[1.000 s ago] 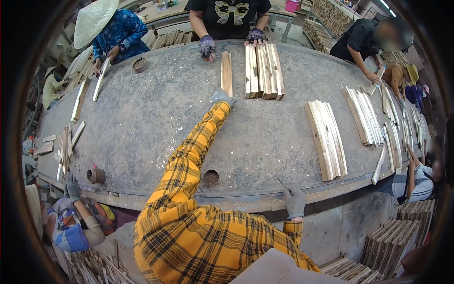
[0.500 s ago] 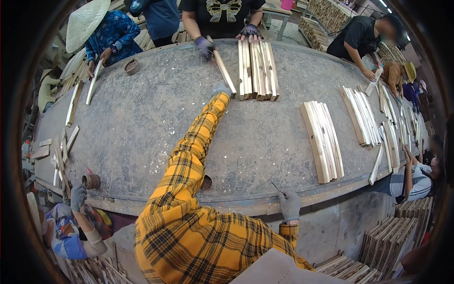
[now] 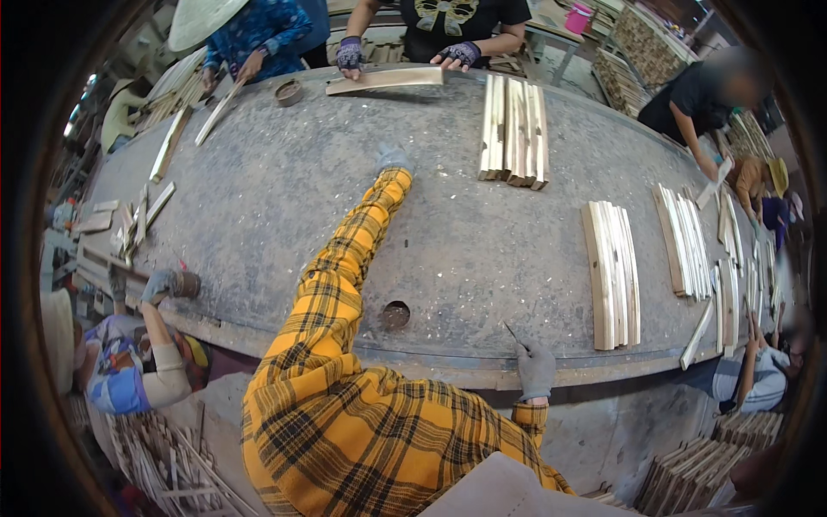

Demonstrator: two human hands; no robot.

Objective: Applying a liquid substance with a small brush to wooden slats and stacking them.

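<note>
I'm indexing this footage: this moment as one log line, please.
left hand: extended over table; right hand: holding thin dark tool; wooden board: in co-worker's hands

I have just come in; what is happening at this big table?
The person's gloved left hand is stretched out over the worktable, with nothing visible in it. The gloved right hand holds a thin pointed tool at the near edge. Across the table, a co-worker has both hands on a wooden slat turned crosswise. Two groups of slats lie to the right, one near the far edge and one nearer.
</note>
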